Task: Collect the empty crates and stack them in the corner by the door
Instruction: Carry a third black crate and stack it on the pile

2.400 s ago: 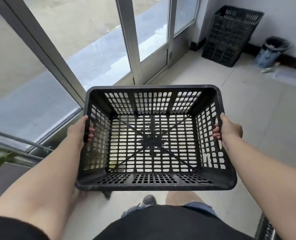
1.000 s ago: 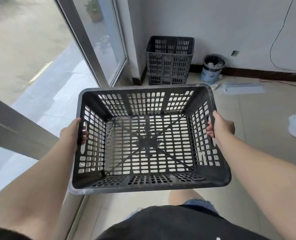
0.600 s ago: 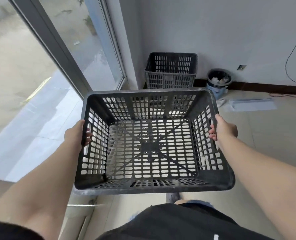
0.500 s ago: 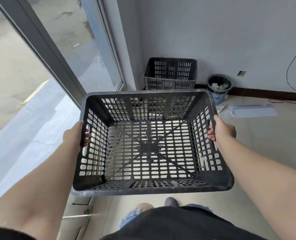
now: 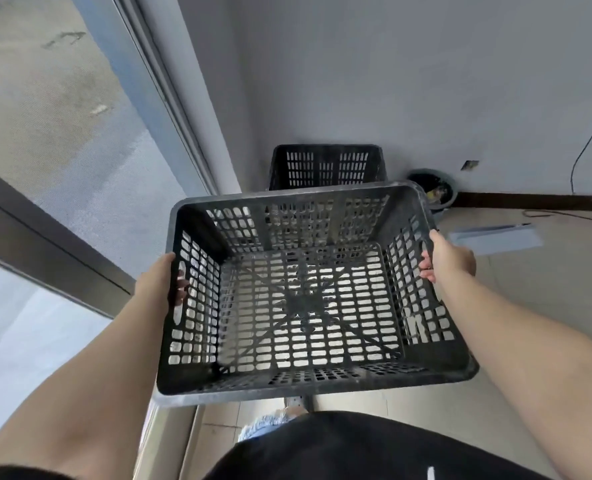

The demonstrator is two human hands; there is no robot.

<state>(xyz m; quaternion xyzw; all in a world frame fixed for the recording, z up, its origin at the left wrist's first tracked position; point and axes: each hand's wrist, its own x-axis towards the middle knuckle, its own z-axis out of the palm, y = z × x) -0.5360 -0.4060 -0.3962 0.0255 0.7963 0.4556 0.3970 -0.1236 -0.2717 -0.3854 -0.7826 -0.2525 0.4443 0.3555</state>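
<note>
Black slotted plastic crate (image 5: 308,296), empty, held up in front of the body, open side up, rim approx level. Left hand (image 5: 157,284) grips the left wall, fingers (image 5: 180,284) curled thru the handle slot; right hand (image 5: 452,259) clamps the right rim, fingertips hooked inside. Ahead, in the corner w/ the wall & glass door (image 5: 62,133), stacked crates (image 5: 325,166) stand on the floor (image 5: 530,306). Small bin (image 5: 438,190) just beside them, flat sheet (image 5: 499,239) nearby.
</note>
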